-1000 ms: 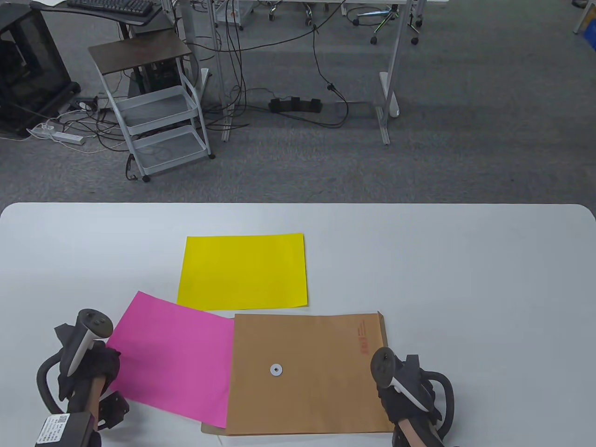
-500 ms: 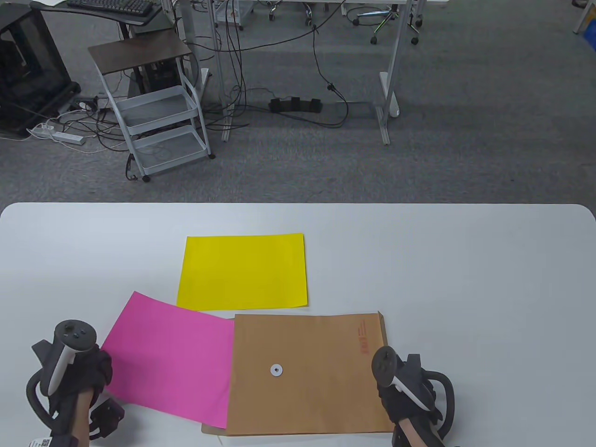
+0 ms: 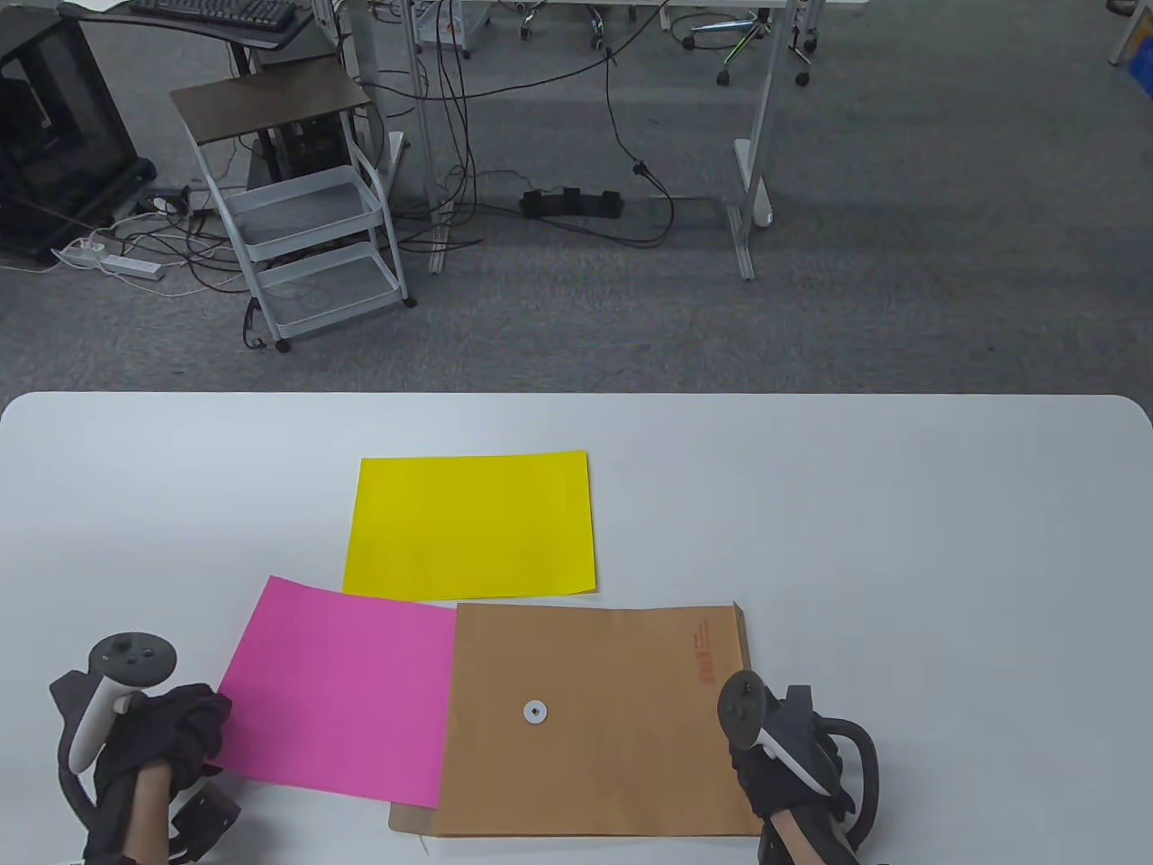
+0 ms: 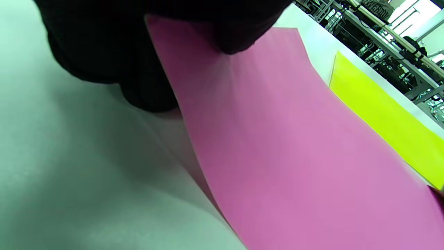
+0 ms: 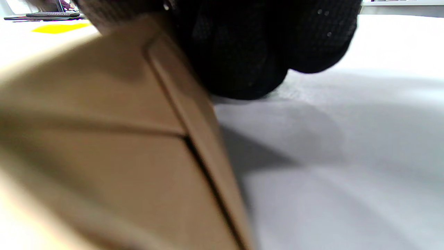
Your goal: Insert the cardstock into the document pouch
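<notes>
My left hand [image 3: 167, 734] pinches pink cardstock sheet [image 3: 342, 689] at left edge to feed it rightward; far edge sits in brown kraft document pouch [image 3: 594, 721] mouth. My right hand [image 3: 793, 761] grips pouch's right edge, anchoring it on white worktop [image 3: 901, 541].

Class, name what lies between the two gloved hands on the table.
In the table view: pink cardstock by the left hand, then the brown pouch reaching the right hand.

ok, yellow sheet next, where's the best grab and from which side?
Probably the left edge of the yellow cardstock, approached from the left: it lies flat on the table, that side is bare, while its near edge meets the brown pouch and pink sheet.
</notes>
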`<state>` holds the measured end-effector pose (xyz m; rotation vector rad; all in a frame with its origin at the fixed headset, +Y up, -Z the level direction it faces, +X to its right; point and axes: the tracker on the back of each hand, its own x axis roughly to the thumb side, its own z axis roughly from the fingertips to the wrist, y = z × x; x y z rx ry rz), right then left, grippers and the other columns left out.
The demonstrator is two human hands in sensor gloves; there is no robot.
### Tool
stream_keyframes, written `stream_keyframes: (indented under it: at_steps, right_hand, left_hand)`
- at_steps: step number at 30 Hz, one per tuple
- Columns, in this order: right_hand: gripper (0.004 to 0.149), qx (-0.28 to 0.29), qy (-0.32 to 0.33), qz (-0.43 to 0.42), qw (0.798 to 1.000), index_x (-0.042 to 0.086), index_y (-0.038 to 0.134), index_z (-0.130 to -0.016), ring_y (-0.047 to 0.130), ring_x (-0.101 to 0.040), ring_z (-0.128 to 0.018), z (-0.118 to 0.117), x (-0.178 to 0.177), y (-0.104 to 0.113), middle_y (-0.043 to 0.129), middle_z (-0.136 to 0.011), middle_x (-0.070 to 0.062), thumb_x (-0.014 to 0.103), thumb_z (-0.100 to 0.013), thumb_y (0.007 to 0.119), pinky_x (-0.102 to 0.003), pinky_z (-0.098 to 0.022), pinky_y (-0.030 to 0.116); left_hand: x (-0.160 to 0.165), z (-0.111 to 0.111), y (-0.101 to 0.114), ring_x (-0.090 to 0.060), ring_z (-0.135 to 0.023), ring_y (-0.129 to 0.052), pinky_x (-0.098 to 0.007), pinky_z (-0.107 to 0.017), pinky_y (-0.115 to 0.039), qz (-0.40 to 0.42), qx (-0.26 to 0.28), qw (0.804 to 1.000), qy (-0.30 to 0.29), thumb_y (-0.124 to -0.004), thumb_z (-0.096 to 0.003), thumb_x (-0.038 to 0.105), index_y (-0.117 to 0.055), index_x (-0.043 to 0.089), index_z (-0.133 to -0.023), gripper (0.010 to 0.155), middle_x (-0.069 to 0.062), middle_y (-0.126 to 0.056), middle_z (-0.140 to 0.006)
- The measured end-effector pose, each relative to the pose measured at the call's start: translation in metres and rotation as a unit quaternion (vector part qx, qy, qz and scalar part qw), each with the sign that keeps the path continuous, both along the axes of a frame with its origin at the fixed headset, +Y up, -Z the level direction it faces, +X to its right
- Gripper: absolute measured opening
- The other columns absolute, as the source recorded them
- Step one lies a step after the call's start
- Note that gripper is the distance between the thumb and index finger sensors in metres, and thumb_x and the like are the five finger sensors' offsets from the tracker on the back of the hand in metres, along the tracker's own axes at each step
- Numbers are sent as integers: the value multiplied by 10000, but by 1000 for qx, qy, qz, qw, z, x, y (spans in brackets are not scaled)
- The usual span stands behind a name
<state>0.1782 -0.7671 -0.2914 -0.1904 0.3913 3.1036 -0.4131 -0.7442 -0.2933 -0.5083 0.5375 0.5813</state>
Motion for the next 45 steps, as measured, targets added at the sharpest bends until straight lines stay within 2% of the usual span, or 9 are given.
stream_keyframes:
  at_steps: [3,8,11,18,35,45]
  right_hand:
    - [286,0,0,0,1000,-35,641,-971,954,-199,-468,0,0,0,850,-691,-147,160,-762,656,-431,-432,802]
    - [281,0,0,0,1000,-35,640,-972,954,-199,-468,0,0,0,850,-692,-146,156,-766,654,-430,-432,803]
    - [286,0,0,1,1000,-35,639,-972,954,-200,-467,0,0,0,850,-692,-146,160,-763,655,-430,-432,802]
    - [287,2,1,3,1000,-35,640,-972,953,-197,-467,0,-1,0,850,-692,-145,161,-763,654,-430,-432,803]
    - [287,3,2,4,1000,-36,641,-971,953,-197,-466,0,-1,0,850,-691,-144,161,-763,653,-428,-432,802]
    - [285,3,2,5,1000,-36,640,-972,952,-196,-467,0,-1,0,850,-691,-144,160,-765,651,-429,-432,802]
  left_hand:
    - [5,-1,3,-398,-740,-988,-543,-530,-853,-20,-18,999,-21,-714,-696,311,-803,105,-1032,404,-218,-839,-977]
    - [6,-4,-2,-304,-612,-1043,-469,-486,-884,-15,-36,999,-34,-739,-682,283,-791,67,-1024,408,-134,-921,-862]
    - [6,-5,-4,-274,-567,-1065,-437,-463,-900,3,-36,998,-43,-761,-668,273,-802,50,-1007,408,-123,-948,-824]
    - [8,-4,-4,-242,-497,-1108,-393,-417,-934,-12,-26,998,-47,-819,-634,279,-841,40,-965,409,-116,-1012,-769]
    - [11,-6,-6,-211,-458,-1130,-360,-390,-947,-32,-19,997,-62,-836,-623,285,-852,12,-947,424,-101,-1041,-732]
    - [16,-6,-11,-193,-422,-1130,-346,-368,-946,-4,-28,997,-70,-803,-640,329,-864,16,-902,413,-86,-1052,-681]
